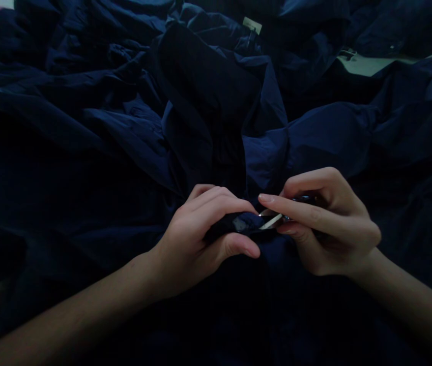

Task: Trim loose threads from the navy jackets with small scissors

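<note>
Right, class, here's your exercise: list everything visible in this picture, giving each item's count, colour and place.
navy fabric heap: one, dark navy, filling most of the view
fabric fold: one, navy, in the left hand
label: one, cream, on the fabric, top centre
pale surface: one patch, off-white, beyond the fabric, upper right
pale strip: one, whitish, between the hands
metal tool: one, silver, in the right hand, kind unclear
left hand: one, lower centre, pinching the fold
right hand: one, lower right, holding the tool
</note>
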Demonstrator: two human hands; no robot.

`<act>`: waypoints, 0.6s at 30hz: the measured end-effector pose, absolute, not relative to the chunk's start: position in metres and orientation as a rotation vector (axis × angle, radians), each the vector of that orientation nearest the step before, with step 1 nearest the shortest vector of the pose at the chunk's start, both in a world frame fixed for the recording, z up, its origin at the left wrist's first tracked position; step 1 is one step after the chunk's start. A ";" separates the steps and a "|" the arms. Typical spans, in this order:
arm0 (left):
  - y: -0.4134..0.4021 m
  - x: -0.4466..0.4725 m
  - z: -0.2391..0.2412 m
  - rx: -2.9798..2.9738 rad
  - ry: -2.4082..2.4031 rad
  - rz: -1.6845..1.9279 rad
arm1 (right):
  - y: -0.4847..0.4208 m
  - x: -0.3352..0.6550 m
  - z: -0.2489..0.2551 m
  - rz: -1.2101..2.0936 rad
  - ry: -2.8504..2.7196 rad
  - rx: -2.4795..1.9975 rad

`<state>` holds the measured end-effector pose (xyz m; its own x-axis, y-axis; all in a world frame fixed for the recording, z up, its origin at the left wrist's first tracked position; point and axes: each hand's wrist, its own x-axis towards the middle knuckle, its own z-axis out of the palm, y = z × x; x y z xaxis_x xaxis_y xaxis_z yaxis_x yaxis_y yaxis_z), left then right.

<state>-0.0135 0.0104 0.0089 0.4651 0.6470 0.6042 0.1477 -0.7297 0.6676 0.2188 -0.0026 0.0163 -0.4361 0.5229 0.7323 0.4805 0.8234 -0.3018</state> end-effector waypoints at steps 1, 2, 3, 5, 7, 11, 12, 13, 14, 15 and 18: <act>0.010 -0.013 0.009 2.181 0.660 1.223 | -0.003 0.219 0.016 0.061 -2.098 -0.738; 0.010 -0.013 0.009 2.184 0.659 1.220 | -0.003 0.218 0.016 0.069 -2.094 -0.739; 0.010 -0.013 0.009 2.187 0.657 1.219 | -0.003 0.218 0.016 0.077 -2.091 -0.738; 0.010 -0.013 0.009 2.195 0.653 1.214 | -0.003 0.219 0.016 0.087 -2.094 -0.731; 0.010 -0.014 0.009 2.201 0.657 1.204 | -0.003 0.219 0.017 0.084 -2.099 -0.720; 0.010 -0.014 0.008 2.204 0.665 1.177 | -0.004 0.219 0.018 0.087 -2.102 -0.719; 0.010 -0.014 0.008 2.209 0.663 1.176 | -0.004 0.219 0.018 0.089 -2.103 -0.721; 0.010 -0.014 0.007 2.217 0.660 1.174 | -0.004 0.219 0.018 0.089 -2.105 -0.723; 0.011 -0.014 0.007 2.227 0.658 1.176 | -0.004 0.218 0.018 0.084 -2.107 -0.725; 0.011 -0.013 0.007 2.238 0.657 1.177 | -0.004 0.218 0.018 0.078 -2.108 -0.728; 0.012 -0.013 0.007 2.273 0.662 1.181 | -0.003 0.218 0.018 0.064 -2.113 -0.719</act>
